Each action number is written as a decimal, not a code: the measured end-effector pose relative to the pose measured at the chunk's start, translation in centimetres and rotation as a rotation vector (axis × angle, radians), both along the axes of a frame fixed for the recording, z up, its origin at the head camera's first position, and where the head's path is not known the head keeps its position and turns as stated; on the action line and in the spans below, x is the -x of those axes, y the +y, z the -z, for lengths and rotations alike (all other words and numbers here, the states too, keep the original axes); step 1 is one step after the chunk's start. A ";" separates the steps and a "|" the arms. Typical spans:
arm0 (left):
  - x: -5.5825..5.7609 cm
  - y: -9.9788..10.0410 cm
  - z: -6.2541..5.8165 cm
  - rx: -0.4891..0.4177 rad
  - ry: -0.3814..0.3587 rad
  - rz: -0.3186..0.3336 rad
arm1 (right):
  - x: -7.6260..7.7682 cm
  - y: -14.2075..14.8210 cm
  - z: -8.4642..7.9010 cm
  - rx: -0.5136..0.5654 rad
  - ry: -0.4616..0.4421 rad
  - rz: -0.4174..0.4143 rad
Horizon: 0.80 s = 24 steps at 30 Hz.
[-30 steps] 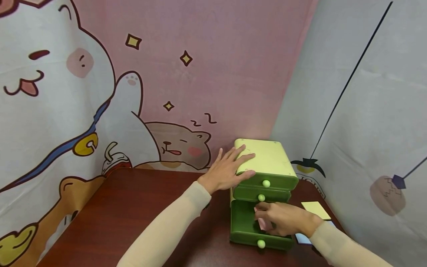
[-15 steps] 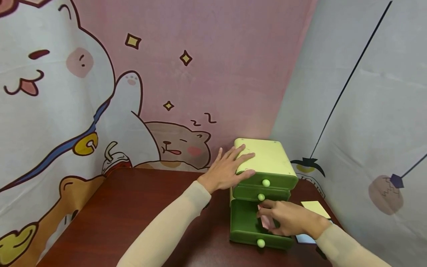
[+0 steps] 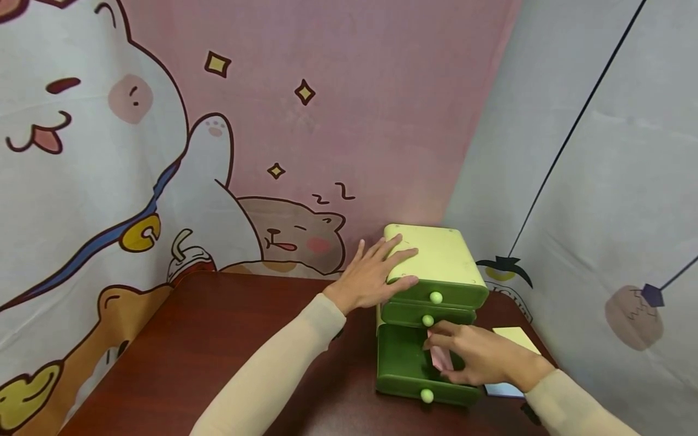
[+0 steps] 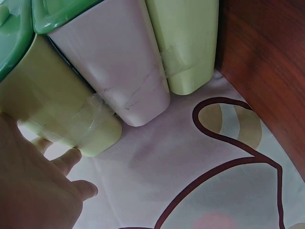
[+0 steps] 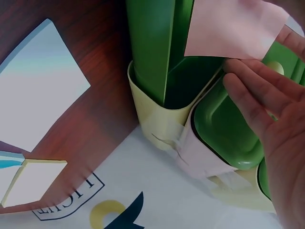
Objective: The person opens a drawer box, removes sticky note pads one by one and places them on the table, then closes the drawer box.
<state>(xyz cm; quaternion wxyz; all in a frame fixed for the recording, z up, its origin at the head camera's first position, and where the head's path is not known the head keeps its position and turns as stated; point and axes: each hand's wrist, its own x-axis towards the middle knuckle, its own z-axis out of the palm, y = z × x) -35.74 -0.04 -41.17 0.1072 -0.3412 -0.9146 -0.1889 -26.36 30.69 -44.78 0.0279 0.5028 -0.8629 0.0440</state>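
Note:
A small three-drawer organizer with a pale yellow top and green drawer fronts stands at the right of the table. My left hand rests on its top, fingers spread. The bottom drawer is pulled out, while the two above it look closed. Over this drawer, my right hand pinches a pink sticky note between thumb and fingers. The right wrist view shows the pink paper as a flat square, partly hidden by the hand.
A yellow sticky pad and a light blue one lie on the dark red table right of the organizer, partly behind the right arm. A cartoon-printed cloth hangs behind the table and along its right side.
My right hand has shifted slightly to the right over the drawer, carrying the pink sticky note along. The left hand has stayed in place on the organizer.

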 end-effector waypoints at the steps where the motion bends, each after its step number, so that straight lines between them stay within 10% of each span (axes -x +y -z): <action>1: 0.0 0.0 0.0 0.001 -0.001 -0.001 | 0.0 0.1 0.0 0.009 -0.001 0.003; 24: -0.3 0.1 -0.2 -0.016 -0.018 -0.006 | -1.5 1.6 0.2 0.291 0.227 0.046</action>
